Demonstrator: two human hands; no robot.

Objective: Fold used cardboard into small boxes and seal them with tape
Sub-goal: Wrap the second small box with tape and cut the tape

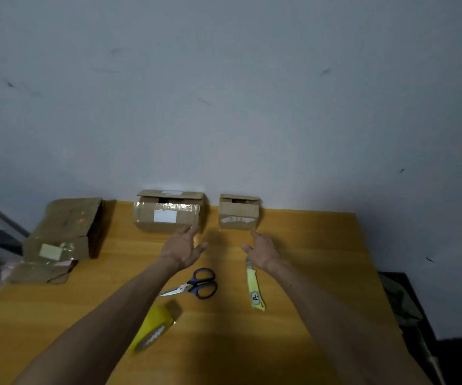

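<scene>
Hovering loose-fingered, empty: our left hand (182,250), right hand (261,250), near larger box (168,215), smaller box (238,213) at desk (307,259) far edge; gap between boxes.

The light is dim and soft, the near tape roll (152,330) is blurred, and the larger box (168,216) shows weak glare.

View: one head cam, wide-angle.
Facing: looked fwd & down across orange-brown wooden table (307,245) toward plain grey wall (224,79).
Nearness: close; left hand (183,247) & right hand (263,250) sat mid-frame, forearms entering from bottom edge.
Framing: wall filled upper half.
</scene>
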